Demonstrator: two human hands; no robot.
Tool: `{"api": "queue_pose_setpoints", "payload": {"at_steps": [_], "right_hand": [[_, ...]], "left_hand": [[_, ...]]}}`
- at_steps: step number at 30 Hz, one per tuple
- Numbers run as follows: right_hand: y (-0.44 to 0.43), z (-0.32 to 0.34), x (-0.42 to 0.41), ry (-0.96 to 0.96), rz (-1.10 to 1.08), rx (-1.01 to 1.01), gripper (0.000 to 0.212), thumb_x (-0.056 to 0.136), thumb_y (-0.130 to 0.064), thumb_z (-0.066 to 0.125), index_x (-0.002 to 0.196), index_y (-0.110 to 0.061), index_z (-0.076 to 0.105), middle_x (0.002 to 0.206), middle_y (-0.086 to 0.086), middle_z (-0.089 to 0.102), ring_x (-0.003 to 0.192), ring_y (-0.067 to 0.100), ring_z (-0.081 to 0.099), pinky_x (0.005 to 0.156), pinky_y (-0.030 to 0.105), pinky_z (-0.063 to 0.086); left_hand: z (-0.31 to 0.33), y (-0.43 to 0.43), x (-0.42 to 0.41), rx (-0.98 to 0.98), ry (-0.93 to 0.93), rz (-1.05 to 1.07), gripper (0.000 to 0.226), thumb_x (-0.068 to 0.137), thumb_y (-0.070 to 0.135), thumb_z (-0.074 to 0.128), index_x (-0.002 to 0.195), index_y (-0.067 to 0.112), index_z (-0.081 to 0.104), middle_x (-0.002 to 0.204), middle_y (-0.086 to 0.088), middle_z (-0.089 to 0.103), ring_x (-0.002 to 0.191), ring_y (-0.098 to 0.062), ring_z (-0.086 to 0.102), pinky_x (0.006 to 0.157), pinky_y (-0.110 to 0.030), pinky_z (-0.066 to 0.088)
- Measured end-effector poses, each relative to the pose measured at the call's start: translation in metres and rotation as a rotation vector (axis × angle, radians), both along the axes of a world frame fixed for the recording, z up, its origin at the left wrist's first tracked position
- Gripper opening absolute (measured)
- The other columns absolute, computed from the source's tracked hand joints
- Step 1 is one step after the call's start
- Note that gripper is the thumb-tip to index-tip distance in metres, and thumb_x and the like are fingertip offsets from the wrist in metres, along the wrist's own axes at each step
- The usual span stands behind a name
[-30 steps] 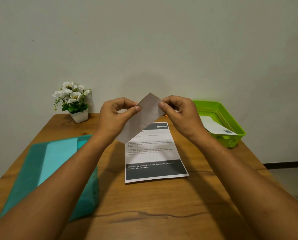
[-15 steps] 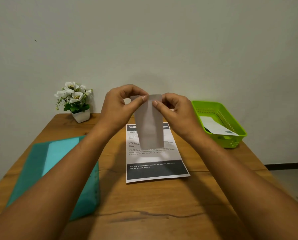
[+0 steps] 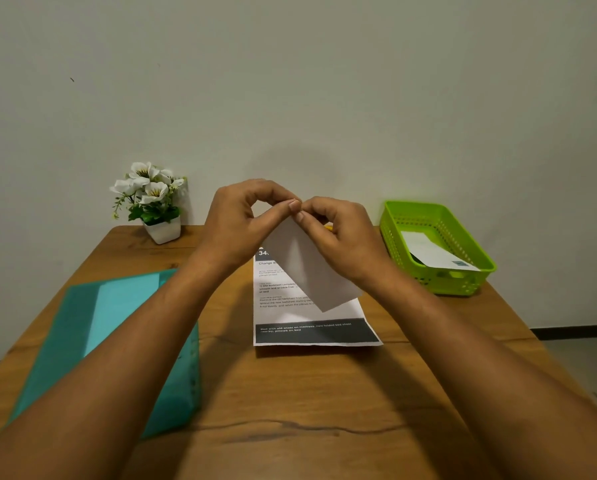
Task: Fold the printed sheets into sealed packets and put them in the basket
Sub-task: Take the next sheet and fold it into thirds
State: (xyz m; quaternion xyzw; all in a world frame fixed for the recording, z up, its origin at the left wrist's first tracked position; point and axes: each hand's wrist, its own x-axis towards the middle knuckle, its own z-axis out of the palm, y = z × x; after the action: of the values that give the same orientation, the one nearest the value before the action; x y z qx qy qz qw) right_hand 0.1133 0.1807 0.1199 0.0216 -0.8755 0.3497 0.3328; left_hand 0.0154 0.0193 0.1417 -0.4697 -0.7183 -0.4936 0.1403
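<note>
a plain pale wall [image 3: 324,81] backs a wooden table [image 3: 290,393], with a strip of floor [image 3: 581,355] showing past its right edge. from left to right: a teal folder [image 3: 82,341] lies along the left edge, a white pot of white flowers [image 3: 151,206] stands at the far left corner, a printed sheet [image 3: 310,327] lies flat at the middle, and a green basket [image 3: 439,216] at the far right corner holds one folded white packet [image 3: 432,252]. above the sheet the left hand [image 3: 241,223] and right hand [image 3: 342,240] pinch the top end of a folded packet [image 3: 307,268] between thumbs and fingertips, its lower end slanting toward the right.
</note>
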Motion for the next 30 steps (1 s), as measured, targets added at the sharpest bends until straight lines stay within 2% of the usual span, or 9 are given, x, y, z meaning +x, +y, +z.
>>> {"api": "queue_pose_setpoints", "payload": {"at_steps": [5,8,11,16,21,23,26,28,30], "right_hand": [[0.01,-0.008,0.002,-0.06,-0.008,-0.006,0.018,0.102,-0.027,0.061,0.097,-0.02,0.078,0.085,-0.011,0.073,0.079,0.005,0.065,0.065,0.02,0.044],[0.023,-0.024,0.006,-0.124,-0.036,-0.004,0.016,0.102,-0.026,0.063,0.095,-0.023,0.078,0.084,-0.014,0.072,0.076,0.0,0.062,0.064,0.016,0.041],[0.034,-0.04,0.01,-0.171,-0.03,-0.056,0.017,0.099,-0.032,0.061,0.09,-0.03,0.075,0.08,-0.018,0.071,0.074,0.0,0.061,0.064,0.025,0.043],[0.046,-0.056,0.012,-0.211,-0.04,-0.089,0.024,0.095,-0.036,0.059,0.091,-0.022,0.078,0.084,-0.009,0.075,0.081,0.017,0.069,0.071,0.045,0.055],[0.059,-0.067,0.011,-0.219,-0.045,-0.245,0.014,0.095,-0.023,0.067,0.086,-0.027,0.078,0.085,-0.007,0.078,0.081,0.014,0.071,0.075,0.04,0.055],[0.062,-0.078,0.008,-0.26,-0.061,-0.291,0.013,0.095,-0.021,0.068,0.089,-0.025,0.079,0.087,-0.005,0.078,0.081,0.011,0.069,0.075,0.039,0.055],[0.064,-0.103,0.004,-0.377,-0.129,-0.234,0.014,0.097,-0.014,0.068,0.097,-0.022,0.08,0.092,-0.006,0.078,0.086,0.01,0.069,0.083,0.043,0.058],[0.063,-0.117,0.002,-0.456,-0.178,-0.155,0.014,0.097,-0.015,0.067,0.1,-0.019,0.08,0.096,-0.006,0.078,0.092,0.014,0.07,0.086,0.045,0.058],[0.062,-0.122,0.001,-0.515,-0.224,-0.086,0.016,0.098,-0.017,0.065,0.104,-0.019,0.08,0.1,-0.005,0.078,0.096,0.016,0.07,0.086,0.041,0.057]], "left_hand": [[-0.005,-0.005,-0.006,0.075,-0.089,0.009,0.007,0.094,0.023,0.074,0.096,0.019,0.08,0.093,0.009,0.077,0.092,-0.01,0.071,0.082,-0.027,0.056],[-0.011,-0.012,-0.015,0.172,-0.234,0.03,0.008,0.093,0.023,0.076,0.097,0.017,0.079,0.093,0.003,0.077,0.091,-0.012,0.071,0.083,-0.033,0.058],[-0.018,-0.017,-0.023,0.263,-0.377,0.027,0.01,0.091,0.022,0.077,0.098,0.015,0.078,0.093,-0.001,0.077,0.089,-0.012,0.069,0.082,-0.031,0.057],[-0.032,-0.02,-0.028,0.364,-0.488,0.075,0.006,0.092,0.015,0.075,0.097,0.012,0.076,0.092,-0.001,0.075,0.085,-0.004,0.066,0.079,-0.019,0.054],[-0.052,-0.021,-0.037,0.383,-0.559,0.152,0.005,0.094,0.016,0.073,0.096,0.02,0.075,0.09,0.0,0.073,0.084,-0.007,0.064,0.08,-0.025,0.055],[-0.07,-0.02,-0.039,0.201,-0.501,0.267,0.013,0.097,0.022,0.07,0.11,0.022,0.072,0.101,-0.001,0.07,0.094,-0.013,0.064,0.081,-0.028,0.052],[-0.109,-0.013,-0.028,-0.467,0.024,0.524,0.051,0.098,0.043,0.062,0.143,0.024,0.048,0.146,-0.006,0.049,0.133,-0.026,0.046,0.104,-0.042,0.046],[-0.13,-0.004,-0.016,-0.694,0.154,0.354,0.059,0.1,0.052,0.053,0.152,0.032,0.036,0.162,-0.004,0.029,0.149,-0.026,0.027,0.118,-0.054,0.032],[-0.144,0.004,-0.012,-0.75,0.096,0.205,0.053,0.103,0.053,0.046,0.152,0.035,0.039,0.164,0.0,0.027,0.151,-0.021,0.022,0.121,-0.052,0.026]]}}
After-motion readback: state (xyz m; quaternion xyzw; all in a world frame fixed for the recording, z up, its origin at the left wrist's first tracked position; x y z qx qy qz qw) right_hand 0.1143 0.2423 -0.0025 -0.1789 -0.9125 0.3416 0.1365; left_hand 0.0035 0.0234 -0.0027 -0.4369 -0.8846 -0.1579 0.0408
